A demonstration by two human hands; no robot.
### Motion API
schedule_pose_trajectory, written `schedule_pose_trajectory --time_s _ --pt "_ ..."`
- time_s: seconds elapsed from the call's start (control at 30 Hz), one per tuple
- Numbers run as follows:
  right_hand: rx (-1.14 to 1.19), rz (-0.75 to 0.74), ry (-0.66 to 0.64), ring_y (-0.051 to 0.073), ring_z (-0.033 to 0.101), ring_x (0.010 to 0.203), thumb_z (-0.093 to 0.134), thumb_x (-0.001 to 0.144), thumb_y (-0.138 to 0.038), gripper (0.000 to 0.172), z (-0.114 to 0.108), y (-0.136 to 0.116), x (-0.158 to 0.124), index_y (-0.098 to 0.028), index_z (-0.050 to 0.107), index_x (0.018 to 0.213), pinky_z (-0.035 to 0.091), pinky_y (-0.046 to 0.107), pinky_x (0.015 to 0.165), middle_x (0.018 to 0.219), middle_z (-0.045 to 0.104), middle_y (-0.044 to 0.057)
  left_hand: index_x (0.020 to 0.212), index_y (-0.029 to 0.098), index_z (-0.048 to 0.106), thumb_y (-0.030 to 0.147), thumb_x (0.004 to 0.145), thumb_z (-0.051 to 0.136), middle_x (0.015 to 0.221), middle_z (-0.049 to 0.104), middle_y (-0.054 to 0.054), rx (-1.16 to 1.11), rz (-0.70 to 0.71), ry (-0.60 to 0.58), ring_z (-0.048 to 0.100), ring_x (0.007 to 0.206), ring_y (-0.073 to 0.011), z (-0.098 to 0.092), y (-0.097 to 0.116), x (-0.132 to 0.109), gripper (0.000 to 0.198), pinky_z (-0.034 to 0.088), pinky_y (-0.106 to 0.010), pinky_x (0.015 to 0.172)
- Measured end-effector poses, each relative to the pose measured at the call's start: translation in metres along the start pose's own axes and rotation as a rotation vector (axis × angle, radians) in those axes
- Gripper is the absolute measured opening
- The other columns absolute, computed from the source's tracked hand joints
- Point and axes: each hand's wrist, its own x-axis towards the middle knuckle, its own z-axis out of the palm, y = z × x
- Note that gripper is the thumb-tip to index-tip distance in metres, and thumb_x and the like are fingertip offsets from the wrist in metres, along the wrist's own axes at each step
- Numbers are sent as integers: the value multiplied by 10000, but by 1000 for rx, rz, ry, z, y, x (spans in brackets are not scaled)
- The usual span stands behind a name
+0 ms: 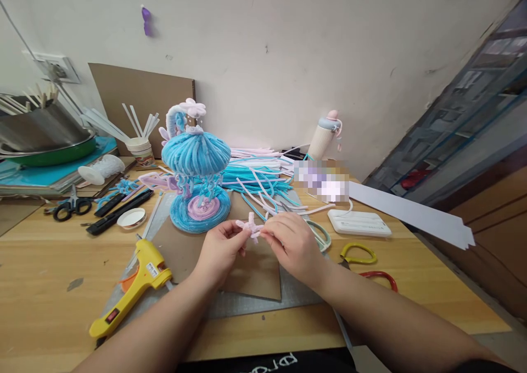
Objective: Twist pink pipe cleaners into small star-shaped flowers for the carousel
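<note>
Between both hands is a small pale pink pipe-cleaner piece with several short arms. My left hand pinches its left side between thumb and fingers. My right hand grips an arm on its right side with the fingertips. Just beyond the hands stands a blue pipe-cleaner jellyfish on a round coiled base with a pink centre. Beneath my hands lies a sheet of brown cardboard on a grey mat.
A yellow glue gun lies left, near black-handled scissors. Yellow-and-red-handled scissors and a white power bank are right. Loose blue pipe cleaners lie behind, near a bottle. A paper cup holds glue sticks.
</note>
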Motion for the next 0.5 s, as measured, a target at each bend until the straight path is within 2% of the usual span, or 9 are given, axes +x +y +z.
schedule_pose_trajectory --time_s 0.17,0.3,0.37,0.43,0.5 --pt "149 59 26 180 598 886 543 855 -181 80 -4 8 4 -209 606 814 360 362 875 895 688 36 765 132 683 402 676 694 618 595 5 111 -41 -145 435 431 -71 2 4 -3 285 337 -199 425" --pt "270 192 -62 178 607 899 578 819 -168 74 -7 14 7 -207 631 784 288 397 962 881 698 11 755 130 668 401 703 669 618 602 -1 156 -53 -251 448 429 -72 2 6 -5 277 332 -198 431" --pt "346 319 -138 179 602 855 586 805 -194 76 -9 16 9 -195 643 755 344 373 904 824 692 14 779 132 663 395 724 650 608 599 4 173 -51 -310 442 430 -72 1 6 -6 269 326 -199 438" --pt "460 448 -223 170 591 777 600 781 -222 88 -12 18 11 -177 642 719 407 319 780 760 672 20 797 134 664 391 743 630 571 586 13 193 -65 -369 416 417 -72 0 4 -6 266 307 -201 435" --pt "592 540 -313 154 575 702 632 734 -233 89 -14 20 13 -160 632 683 419 280 685 708 647 18 802 131 676 369 750 623 590 614 0 218 -70 -424 452 456 -87 -1 2 -7 250 328 -208 468"
